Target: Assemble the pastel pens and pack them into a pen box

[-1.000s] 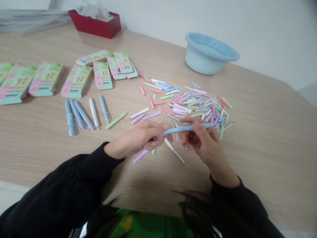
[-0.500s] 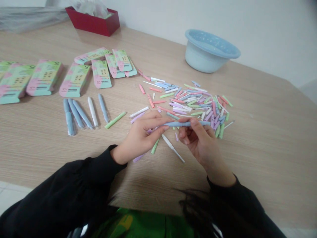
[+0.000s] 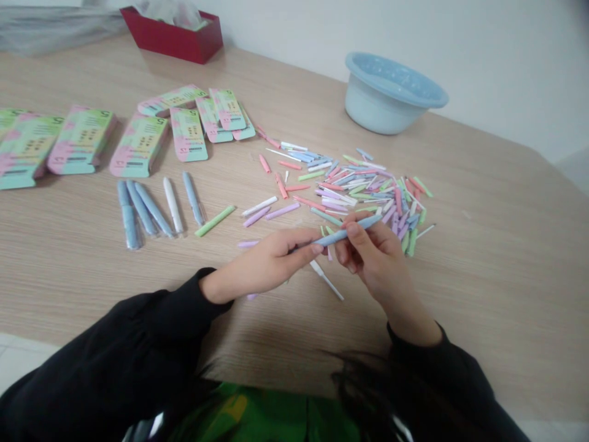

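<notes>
Between my two hands is a light blue pen [image 3: 338, 236], tilted with its right end higher. My left hand [image 3: 269, 261] pinches its left end between thumb and fingers. The thumb and fingers of my right hand [image 3: 380, 255] close on it farther along, near the right end. Just beyond my hands lies a loose heap of pastel pen parts [image 3: 363, 181] in pink, green, purple, blue and white. Below the pen rests a white pen part with a thin tip [image 3: 329, 282], partly hidden by my left hand.
On the left lie several blue pens [image 3: 146, 212] in clear wrap, a white pen [image 3: 173, 207] and a green tube [image 3: 215, 221]. Behind them are printed cartons [image 3: 140, 144]. A red box [image 3: 177, 38] and a light blue basin [image 3: 391, 101] stand at the back.
The blue pen has turned from nearly level to a slant, its left end lower. My left hand has dropped slightly, uncovering purple tubes behind it. My right hand still grips the pen.
</notes>
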The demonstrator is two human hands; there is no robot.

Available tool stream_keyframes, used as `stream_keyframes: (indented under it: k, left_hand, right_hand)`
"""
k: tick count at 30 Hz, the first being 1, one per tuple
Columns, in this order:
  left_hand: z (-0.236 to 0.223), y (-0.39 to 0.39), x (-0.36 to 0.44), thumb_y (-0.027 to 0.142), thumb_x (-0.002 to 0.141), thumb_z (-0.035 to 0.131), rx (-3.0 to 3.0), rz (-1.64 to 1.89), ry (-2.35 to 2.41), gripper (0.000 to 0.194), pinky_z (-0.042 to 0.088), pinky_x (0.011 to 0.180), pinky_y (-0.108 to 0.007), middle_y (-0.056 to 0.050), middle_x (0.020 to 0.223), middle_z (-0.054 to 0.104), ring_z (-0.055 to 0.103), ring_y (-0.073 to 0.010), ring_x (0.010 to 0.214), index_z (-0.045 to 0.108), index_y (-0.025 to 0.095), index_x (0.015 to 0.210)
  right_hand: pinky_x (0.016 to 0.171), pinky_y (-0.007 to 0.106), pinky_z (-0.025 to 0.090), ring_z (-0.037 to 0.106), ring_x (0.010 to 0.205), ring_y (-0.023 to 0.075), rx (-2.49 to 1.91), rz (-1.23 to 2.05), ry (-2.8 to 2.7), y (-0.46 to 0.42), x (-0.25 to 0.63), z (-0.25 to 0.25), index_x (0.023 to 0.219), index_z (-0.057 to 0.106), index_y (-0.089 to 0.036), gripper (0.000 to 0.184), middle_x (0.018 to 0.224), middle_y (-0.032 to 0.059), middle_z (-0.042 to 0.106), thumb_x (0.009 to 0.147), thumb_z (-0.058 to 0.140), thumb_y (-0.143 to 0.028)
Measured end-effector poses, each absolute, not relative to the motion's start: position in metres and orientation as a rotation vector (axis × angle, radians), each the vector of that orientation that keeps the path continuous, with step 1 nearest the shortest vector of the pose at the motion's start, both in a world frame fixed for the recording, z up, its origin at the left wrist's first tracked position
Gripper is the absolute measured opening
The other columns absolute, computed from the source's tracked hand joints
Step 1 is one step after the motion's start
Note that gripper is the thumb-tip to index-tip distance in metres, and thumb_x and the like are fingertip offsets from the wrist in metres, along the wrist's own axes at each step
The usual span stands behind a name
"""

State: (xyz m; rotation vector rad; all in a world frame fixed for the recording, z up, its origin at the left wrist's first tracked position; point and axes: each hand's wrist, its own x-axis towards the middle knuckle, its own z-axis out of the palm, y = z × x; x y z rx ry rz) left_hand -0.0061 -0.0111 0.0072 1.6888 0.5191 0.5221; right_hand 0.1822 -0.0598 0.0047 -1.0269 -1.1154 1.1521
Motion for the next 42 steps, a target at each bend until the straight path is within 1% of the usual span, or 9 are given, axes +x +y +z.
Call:
stream_keyframes:
  k: [4, 6, 14, 19, 26, 30, 35, 39, 42]
  left_hand:
    - [0.003, -0.012, -0.007, 0.038, 0.101, 0.048, 1.282, 0.399, 0.463, 0.026, 0.023, 0.042, -0.020, 0.007, 0.062, 0.039, 0.030, -0.0078, 0.046, 0.060, 0.016, 0.095]
    - [0.002, -0.012, -0.007, 0.037, 0.099, 0.051, 1.281, 0.427, 0.480, 0.025, 0.024, 0.043, -0.021, 0.007, 0.060, 0.037, 0.030, -0.0084, 0.047, 0.062, 0.015, 0.093]
    - [0.002, -0.020, -0.005, 0.030, 0.101, 0.046, 1.919, 0.687, 0.640, 0.031, 0.040, 0.063, -0.027, -0.003, 0.074, 0.063, 0.052, -0.0145, 0.067, 0.070, 0.013, 0.090]
    - [-0.009, -0.025, -0.005, 0.024, 0.101, 0.041, 2.562, 0.924, 0.852, 0.030, 0.036, 0.058, -0.028, -0.008, 0.077, 0.069, 0.057, -0.0172, 0.065, 0.069, 0.011, 0.099]
    - [-0.014, -0.028, 0.000, 0.016, 0.096, 0.048, 2.946, 0.957, 1.135, 0.019, 0.031, 0.054, -0.030, -0.003, 0.073, 0.068, 0.058, -0.0162, 0.062, 0.067, 0.017, 0.098]
    - [-0.020, -0.025, 0.002, 0.015, 0.096, 0.045, 2.938, 0.972, 1.137, 0.022, 0.034, 0.053, -0.031, -0.004, 0.075, 0.069, 0.059, -0.0173, 0.061, 0.066, 0.016, 0.104]
    - [-0.014, -0.022, 0.002, 0.018, 0.099, 0.042, 2.794, 0.948, 1.040, 0.025, 0.039, 0.058, -0.031, -0.007, 0.079, 0.069, 0.061, -0.0198, 0.066, 0.067, 0.014, 0.099]
    - [0.002, -0.024, 0.001, 0.024, 0.098, 0.049, 2.410, 0.911, 0.890, 0.020, 0.041, 0.067, -0.031, -0.005, 0.081, 0.066, 0.059, -0.0192, 0.074, 0.066, 0.014, 0.100]
    - [0.011, -0.020, -0.003, 0.024, 0.099, 0.046, 1.979, 0.810, 0.743, 0.022, 0.042, 0.068, -0.030, -0.002, 0.079, 0.060, 0.054, -0.0166, 0.073, 0.066, 0.015, 0.100]
  right_hand:
    - [0.038, 0.019, 0.033, 0.045, 0.041, 0.0061, -1.024, 1.165, -1.072, -0.060, 0.184, 0.004, 0.085, 0.071, -0.020, 0.017, 0.052, -0.0063, 0.057, 0.089, 0.075, -0.037]
    - [0.038, 0.020, 0.034, 0.046, 0.040, 0.0063, -1.023, 1.211, -1.089, -0.059, 0.184, 0.002, 0.085, 0.073, -0.019, 0.019, 0.053, -0.0052, 0.059, 0.089, 0.074, -0.038]
    - [0.038, 0.021, 0.036, 0.048, 0.039, 0.0068, -1.030, 1.165, -1.057, -0.062, 0.177, -0.001, 0.084, 0.070, -0.020, 0.018, 0.055, -0.0049, 0.062, 0.091, 0.072, -0.037]
    - [0.037, 0.020, 0.032, 0.044, 0.038, 0.0055, -1.017, 1.152, -0.881, -0.062, 0.162, -0.002, 0.080, 0.069, -0.020, 0.021, 0.052, -0.0060, 0.059, 0.085, 0.078, -0.038]
    - [0.038, 0.020, 0.031, 0.038, 0.039, 0.0042, -1.058, 1.132, -0.628, -0.055, 0.141, -0.007, 0.075, 0.064, -0.019, 0.029, 0.049, -0.0075, 0.053, 0.077, 0.083, -0.041]
    - [0.038, 0.020, 0.032, 0.038, 0.038, 0.0046, -1.065, 1.134, -0.619, -0.053, 0.141, -0.012, 0.073, 0.061, -0.019, 0.032, 0.048, -0.0076, 0.051, 0.078, 0.082, -0.043]
    - [0.038, 0.020, 0.032, 0.040, 0.038, 0.0043, -1.022, 1.181, -0.785, -0.048, 0.155, -0.004, 0.072, 0.065, -0.019, 0.029, 0.050, -0.0066, 0.056, 0.077, 0.084, -0.040]
    - [0.038, 0.020, 0.031, 0.039, 0.036, 0.0044, -0.997, 1.162, -0.898, -0.046, 0.165, 0.003, 0.077, 0.069, -0.019, 0.025, 0.048, -0.0072, 0.056, 0.081, 0.081, -0.040]
    - [0.038, 0.021, 0.031, 0.041, 0.038, 0.0053, -0.977, 1.109, -0.981, -0.050, 0.168, 0.009, 0.081, 0.068, -0.020, 0.021, 0.049, -0.0075, 0.056, 0.087, 0.076, -0.038]
